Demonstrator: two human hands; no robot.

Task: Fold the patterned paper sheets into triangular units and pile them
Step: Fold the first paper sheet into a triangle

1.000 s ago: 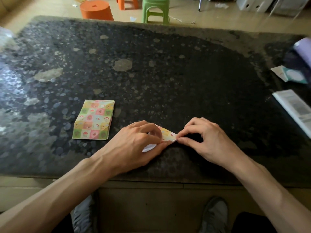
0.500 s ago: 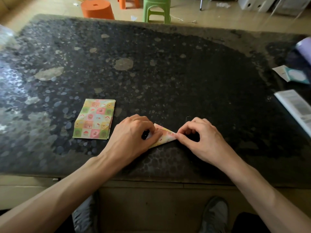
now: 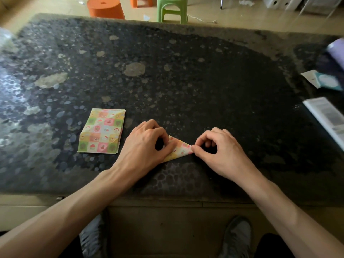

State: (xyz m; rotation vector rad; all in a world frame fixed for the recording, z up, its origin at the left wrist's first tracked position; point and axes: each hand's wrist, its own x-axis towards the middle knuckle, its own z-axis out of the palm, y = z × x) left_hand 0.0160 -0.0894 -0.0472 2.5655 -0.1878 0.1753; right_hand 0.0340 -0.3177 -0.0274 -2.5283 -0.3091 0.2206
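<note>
A small patterned paper piece (image 3: 179, 150), folded to a pointed triangular shape, lies on the dark speckled table (image 3: 186, 81) near its front edge. My left hand (image 3: 147, 146) covers the piece's left part, its curled fingers and thumb pressing down on the fold. My right hand (image 3: 221, 148) pinches the right tip of the piece between thumb and forefinger. A stack of flat patterned sheets (image 3: 102, 131) with pastel squares lies to the left of my left hand, untouched.
At the right table edge lie an open booklet (image 3: 327, 118), a teal and white packet (image 3: 323, 81) and a purple roll (image 3: 337, 49). Beyond the far edge stand an orange stool (image 3: 105, 7) and a green stool (image 3: 172, 8). My shoes show below the table.
The white inner flap seen a second ago has been folded under; the piece now shows a narrower patterned triangle. My left hand's fingers slid along the fold; my right hand kept its pinch on the tip.
</note>
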